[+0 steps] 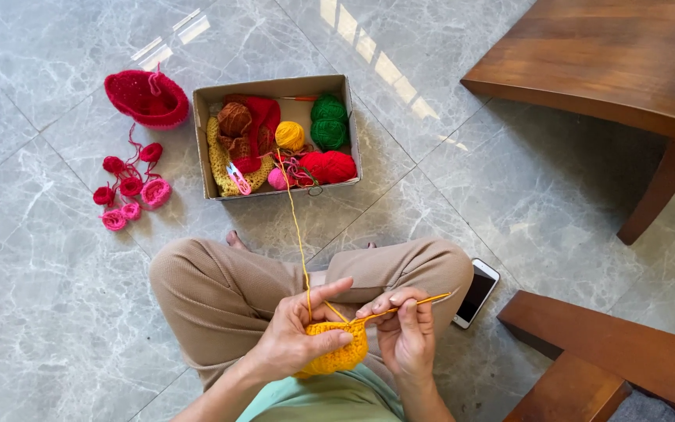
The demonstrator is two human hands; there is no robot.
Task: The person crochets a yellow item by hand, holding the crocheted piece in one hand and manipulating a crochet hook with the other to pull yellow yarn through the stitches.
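A shallow rectangular cardboard box [277,84] is seen in the upper middle of the frame, set open on the grey marble floor. Its walls are plain brown card with a paler inside, and its long sides run roughly across the picture. Balls of yarn in green, red, yellow, pink and brown are held in it. No label can be made out on its walls. A slim rectangular phone [476,293] is seen at the lower right of centre, laid flat on the floor just beside the bent knee. Its screen is dark and blank, framed by a white edge. No signs are seen
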